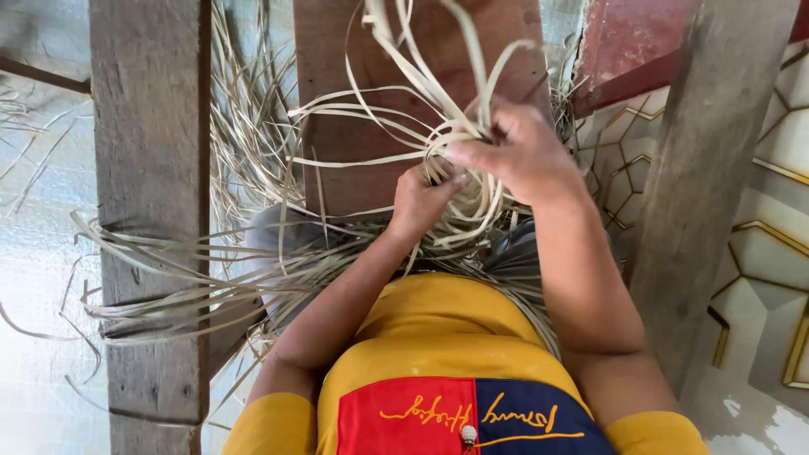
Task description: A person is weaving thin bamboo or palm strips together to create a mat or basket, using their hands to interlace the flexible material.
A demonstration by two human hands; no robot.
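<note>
Both hands worked a tangle of pale flat strips (447, 143) over the near edge of a brown wooden board (354, 101); right hand (514, 147) closed around a looped bundle of strips, fingers curled tight; left hand (421, 202) just below it, partly closed, thumb pressing the same loop. Judged early to middling: only a loose coil gathered, no tidy woven form visible; many loose strips (168, 286) trailed leftward across a weathered wooden post (152, 211); more lay behind the board. Patterned tile floor (767, 253) at right.
</note>
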